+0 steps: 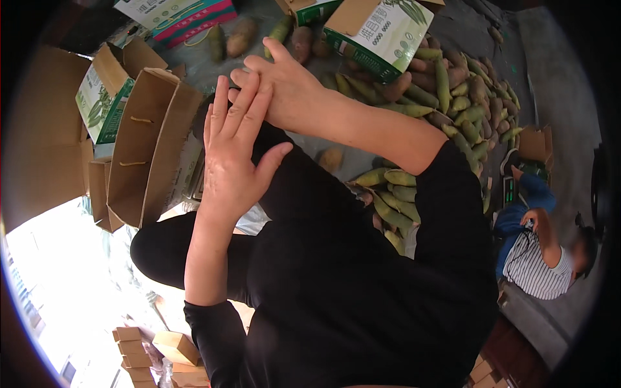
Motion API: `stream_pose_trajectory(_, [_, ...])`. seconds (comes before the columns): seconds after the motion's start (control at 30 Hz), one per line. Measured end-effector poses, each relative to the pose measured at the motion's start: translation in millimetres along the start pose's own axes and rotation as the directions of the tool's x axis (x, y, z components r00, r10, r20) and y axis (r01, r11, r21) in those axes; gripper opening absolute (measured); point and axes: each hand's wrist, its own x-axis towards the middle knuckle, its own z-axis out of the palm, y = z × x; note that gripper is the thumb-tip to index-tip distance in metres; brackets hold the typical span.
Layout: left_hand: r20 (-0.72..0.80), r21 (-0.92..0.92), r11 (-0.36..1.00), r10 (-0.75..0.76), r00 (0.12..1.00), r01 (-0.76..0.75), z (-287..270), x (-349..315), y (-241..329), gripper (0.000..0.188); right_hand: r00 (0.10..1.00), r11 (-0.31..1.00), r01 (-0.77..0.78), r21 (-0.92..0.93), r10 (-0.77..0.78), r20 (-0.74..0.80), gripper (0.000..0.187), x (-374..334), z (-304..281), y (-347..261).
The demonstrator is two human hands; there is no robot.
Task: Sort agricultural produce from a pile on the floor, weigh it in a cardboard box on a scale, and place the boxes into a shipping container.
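In front of me my two hands meet, and neither holds anything visible. My left hand (pixel 231 161) lies with its fingers stretched out, their tips touching my right hand. My right hand (pixel 289 90) has its index finger and thumb apart; its other fingers are partly hidden behind the left fingers. Just beyond the right hand lie a long green radish (pixel 278 35) and a reddish-brown root vegetable (pixel 301 43). Left of my left hand, an open brown carton (pixel 139 152) with cord handles stands tilted.
Green radishes and brown roots form a large pile (pixel 472 97) at the right. A green-and-white carton (pixel 381 35) rests at the pile's far side. Another printed carton (pixel 103 97) stands at the left. A person in a striped top (pixel 537 265) sits far right.
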Motion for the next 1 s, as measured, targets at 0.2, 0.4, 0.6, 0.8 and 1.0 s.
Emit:
stream_pose_trajectory(0.2, [0.04,-0.013,1.0,0.024,0.999,-0.023,-14.6,-25.2,-20.0,0.051,0.929,0.946,-0.298,0.124,0.258,0.263,0.015,-63.1,31.2,19.4])
stream_pose_trajectory(0.4, [-0.355,0.202,0.877,-0.35,0.867,0.437,-59.3,-96.1,-97.4,0.041,0.623,0.775,-0.615,-0.144,0.59,0.515,0.02,-227.7,91.8,51.3])
stream_pose_trajectory(0.6, [-0.349,0.223,0.676,-0.617,0.706,0.702,-56.5,-186.3,-158.8,0.048,0.356,0.633,-0.757,-0.159,0.605,0.713,0.028,-344.3,83.2,-18.3])
stream_pose_trajectory(0.8, [-0.272,0.361,0.602,-0.662,0.698,0.712,-43.0,-207.2,-186.2,0.056,-0.116,0.676,-0.622,-0.395,0.419,0.9,0.033,-401.2,79.0,-81.6])
stream_pose_trajectory(1.0, [-0.27,0.494,0.405,-0.77,0.578,0.77,-43.4,-206.1,-191.4,0.063,-0.084,0.524,-0.729,-0.442,0.572,0.816,0.018,-427.7,102.0,-70.5])
